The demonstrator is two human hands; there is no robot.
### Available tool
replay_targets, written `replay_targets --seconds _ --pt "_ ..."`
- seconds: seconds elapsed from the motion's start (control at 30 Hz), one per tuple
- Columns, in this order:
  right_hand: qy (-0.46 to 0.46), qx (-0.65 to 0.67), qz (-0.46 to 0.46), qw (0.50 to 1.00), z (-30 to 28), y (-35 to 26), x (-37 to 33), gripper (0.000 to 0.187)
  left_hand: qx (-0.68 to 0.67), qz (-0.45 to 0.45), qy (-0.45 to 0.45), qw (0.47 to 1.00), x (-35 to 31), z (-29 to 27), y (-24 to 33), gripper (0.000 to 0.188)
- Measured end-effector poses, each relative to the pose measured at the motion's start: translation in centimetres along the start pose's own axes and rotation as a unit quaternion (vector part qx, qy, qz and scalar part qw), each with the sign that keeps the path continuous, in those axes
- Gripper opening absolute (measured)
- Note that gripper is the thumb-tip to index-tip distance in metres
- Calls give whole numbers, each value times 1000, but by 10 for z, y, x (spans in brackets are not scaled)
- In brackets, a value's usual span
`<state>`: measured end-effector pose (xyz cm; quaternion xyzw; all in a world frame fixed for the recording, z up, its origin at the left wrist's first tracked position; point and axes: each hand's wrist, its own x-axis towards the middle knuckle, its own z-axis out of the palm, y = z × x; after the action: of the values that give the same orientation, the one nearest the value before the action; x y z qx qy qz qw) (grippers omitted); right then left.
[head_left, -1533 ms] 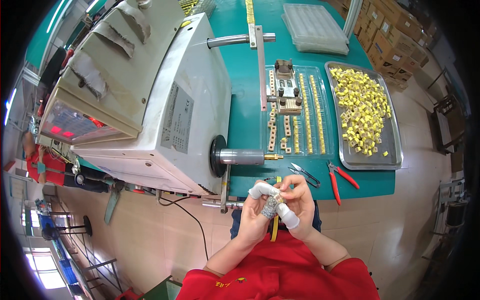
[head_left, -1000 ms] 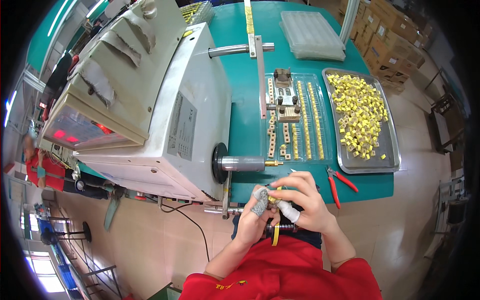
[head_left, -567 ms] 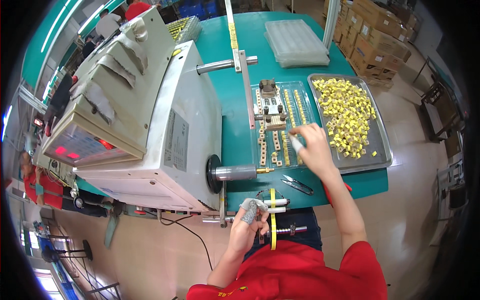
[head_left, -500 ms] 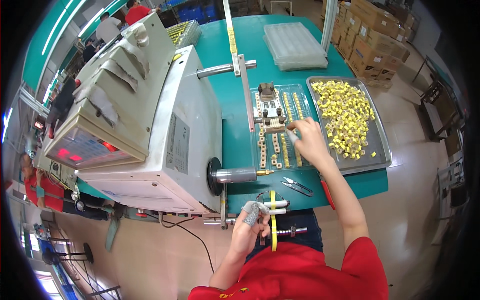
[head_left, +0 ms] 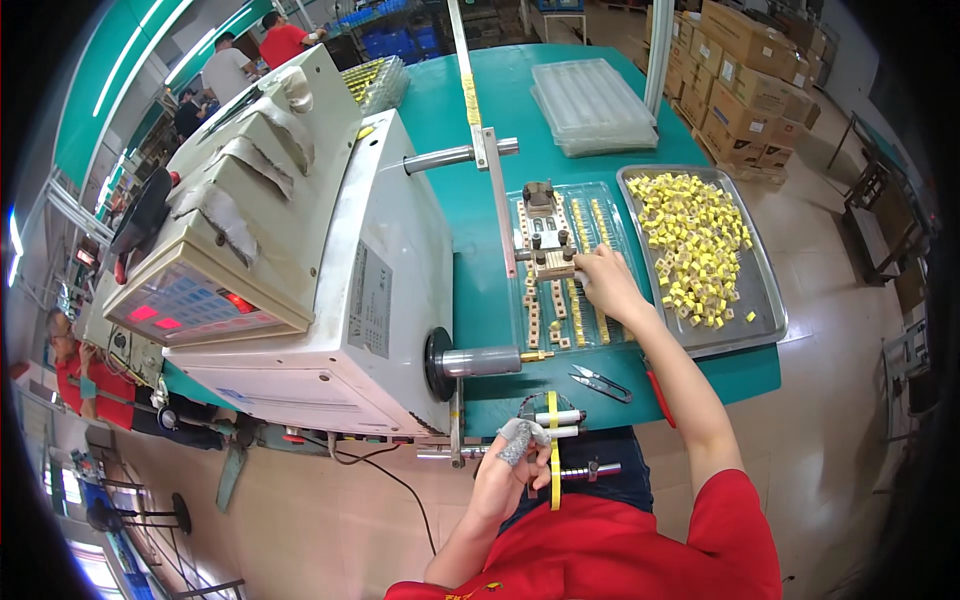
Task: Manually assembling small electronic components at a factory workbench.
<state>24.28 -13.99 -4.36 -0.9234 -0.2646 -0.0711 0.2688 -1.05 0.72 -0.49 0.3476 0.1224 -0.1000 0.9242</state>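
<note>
While right hand (head_left: 604, 278) sits at clamp block (head_left: 553, 264) over clear tray (head_left: 622, 332), hold cannot be told; left hand (head_left: 515, 467) curls by yellow strip (head_left: 553, 470), contents hidden. Step judged: handling at block; next calls for fingertip clearance.

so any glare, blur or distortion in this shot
Head view: corners black, edges of the green table bowed; window at lower left washed out, ceiling tube at upper left bright white, steel rod shiny, all in the head view; also in the head view, the right hand is too small to judge slight blur.
</note>
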Motion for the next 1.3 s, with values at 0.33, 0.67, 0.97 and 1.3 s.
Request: replay_targets --seconds 0.33,0.67,0.97,1.3 --pt "117 -114 -48 985 13 13 22 19 16 -7 -2 1000 0 3 0 23" --pt "194 -88 -9 977 -33 -22 -17 12 -22 -16 -31 999 6 0 11 25" --pt "-56 403 -59 912 -68 -91 -100 12 -38 -183 -125 974 36 12 21 48" --pt "-102 522 -6 847 -60 -90 -119 11 -79 -159 -154 972 30 4 14 35"
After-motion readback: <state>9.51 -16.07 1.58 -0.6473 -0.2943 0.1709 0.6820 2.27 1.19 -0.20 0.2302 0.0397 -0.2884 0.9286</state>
